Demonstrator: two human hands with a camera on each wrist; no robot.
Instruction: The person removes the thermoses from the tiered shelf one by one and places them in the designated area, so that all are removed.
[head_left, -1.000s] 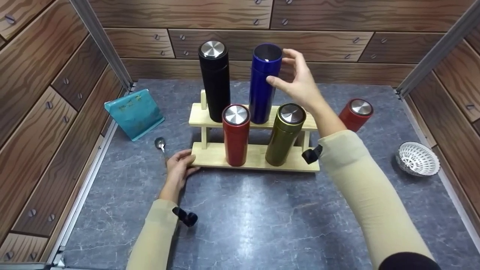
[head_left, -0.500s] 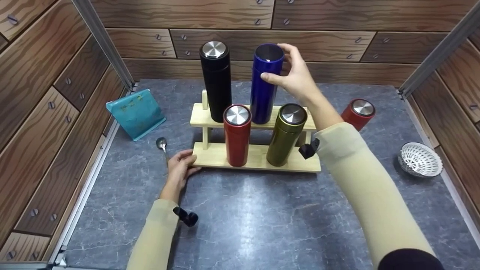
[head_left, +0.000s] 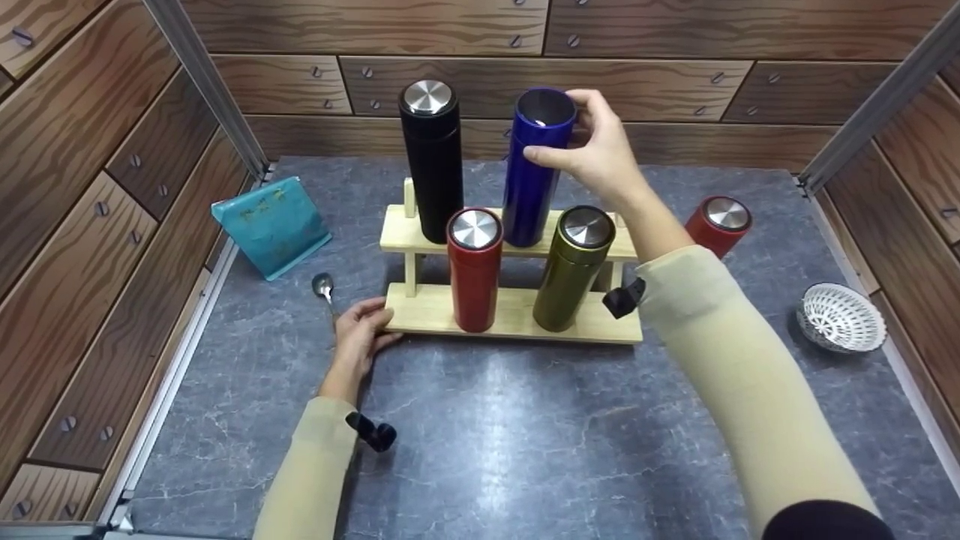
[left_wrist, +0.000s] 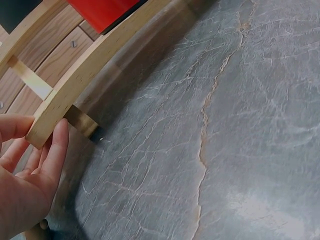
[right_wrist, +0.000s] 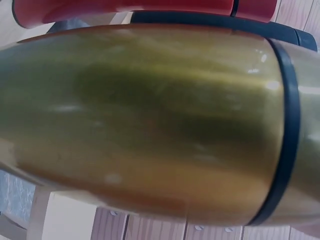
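- Head view: I have the right hand [head_left: 598, 154] up at the far shelf, curled round the upper part of the blue bottle [head_left: 531, 180]; thumb on its near side, other fingers round the right and far side, partly hidden.
- Blue bottle: base at the upper shelf of the wooden rack [head_left: 514, 309], right of centre; top looks tipped slightly right.
- Left hand [head_left: 354, 337]: pinching the left end of the rack's lower shelf. My left wrist view confirms it: thumb on one face of the board, fingers on the other, small gap filled by wood.
- Black bottle [head_left: 433, 172]: upper shelf, left of the blue one, apart from it.
- Red bottle [head_left: 474, 281]: standing on the lower shelf, left of centre.
- Green bottle [head_left: 571, 281]: lower shelf, to the right; fills most of my right wrist view.
- Second red bottle [head_left: 716, 232]: right of the rack, part hidden behind the right sleeve [head_left: 742, 375].
- White basket [head_left: 840, 319]: on the table [head_left: 487, 442], far right side.
- Teal pouch [head_left: 271, 229]: on the table, left of the rack.
- Spoon [head_left: 322, 285]: between pouch and rack, handle end hidden by the left hand.
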